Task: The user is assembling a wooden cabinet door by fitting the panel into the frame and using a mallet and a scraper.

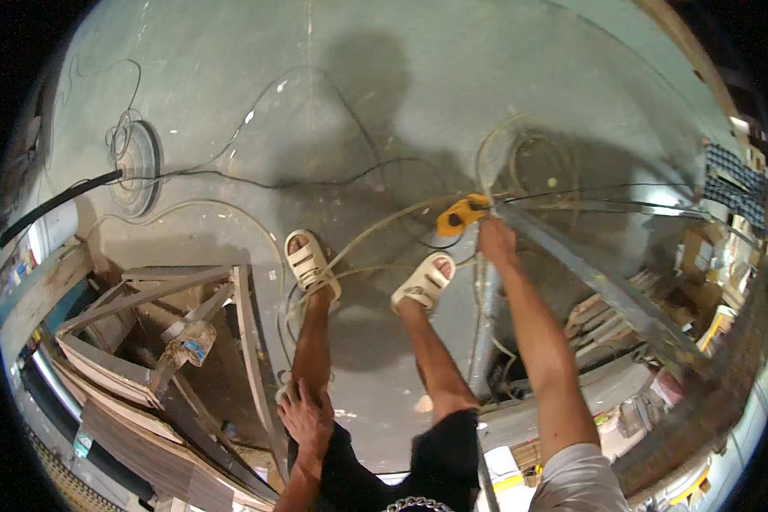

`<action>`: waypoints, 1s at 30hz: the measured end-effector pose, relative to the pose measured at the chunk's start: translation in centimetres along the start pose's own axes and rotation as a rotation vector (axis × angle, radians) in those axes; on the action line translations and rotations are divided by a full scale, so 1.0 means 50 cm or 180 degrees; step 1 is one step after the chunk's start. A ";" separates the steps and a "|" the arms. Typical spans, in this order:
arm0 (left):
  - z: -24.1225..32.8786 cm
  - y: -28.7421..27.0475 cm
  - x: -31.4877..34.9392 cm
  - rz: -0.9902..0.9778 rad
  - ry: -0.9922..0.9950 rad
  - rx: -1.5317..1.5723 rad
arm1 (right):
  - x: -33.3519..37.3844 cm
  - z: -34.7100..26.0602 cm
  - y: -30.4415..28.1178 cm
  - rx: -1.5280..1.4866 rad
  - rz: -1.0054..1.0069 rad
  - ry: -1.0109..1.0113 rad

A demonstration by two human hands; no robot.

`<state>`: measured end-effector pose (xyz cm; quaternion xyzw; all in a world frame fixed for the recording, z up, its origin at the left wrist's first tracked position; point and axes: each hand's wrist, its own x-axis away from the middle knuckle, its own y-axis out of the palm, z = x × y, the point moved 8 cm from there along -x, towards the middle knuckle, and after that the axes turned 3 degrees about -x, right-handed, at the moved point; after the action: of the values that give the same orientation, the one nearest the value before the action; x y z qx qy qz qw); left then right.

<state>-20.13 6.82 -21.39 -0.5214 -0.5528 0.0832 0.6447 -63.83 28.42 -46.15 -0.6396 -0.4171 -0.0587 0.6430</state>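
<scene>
yellow-and-black thing (464, 215) at the far end of the grey metal bar (593, 273) looks light, I'd grab its middle; right hand (497, 241) by that end, can't tell if gripping, left hand (307, 416) loose, left of the bar

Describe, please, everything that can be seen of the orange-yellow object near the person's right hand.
The orange-yellow object is small, longer than wide, with a rounded left end and uneven dark patches on its face. It lies at a slant, its left end lower in the picture. Its right end comes close to the right hand and the upper end of the grey bar. Its material, and whether the fingers touch it, cannot be told.
</scene>
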 end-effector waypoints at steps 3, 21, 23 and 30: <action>0.036 0.014 -0.006 -0.0099 0.0070 -0.0178 | -0.112 0.065 0.088 0.0306 -0.0328 -0.0539; 0.045 0.008 -0.016 -0.0060 0.0256 -0.0624 | -0.200 0.072 0.332 0.2415 -0.0246 -0.0096; 0.064 0.017 -0.014 -0.0103 0.0321 -0.0518 | -0.182 0.119 0.319 0.1534 0.0174 -0.0001; 0.074 -0.004 -0.022 -0.0007 0.0626 -0.0659 | -0.109 -0.045 0.213 0.0943 -0.0222 -0.0768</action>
<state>-23.57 8.12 -22.52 -0.5902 -0.4931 -0.0265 0.6386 -59.81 25.84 -57.35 -0.5256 -0.5172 0.0582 0.6730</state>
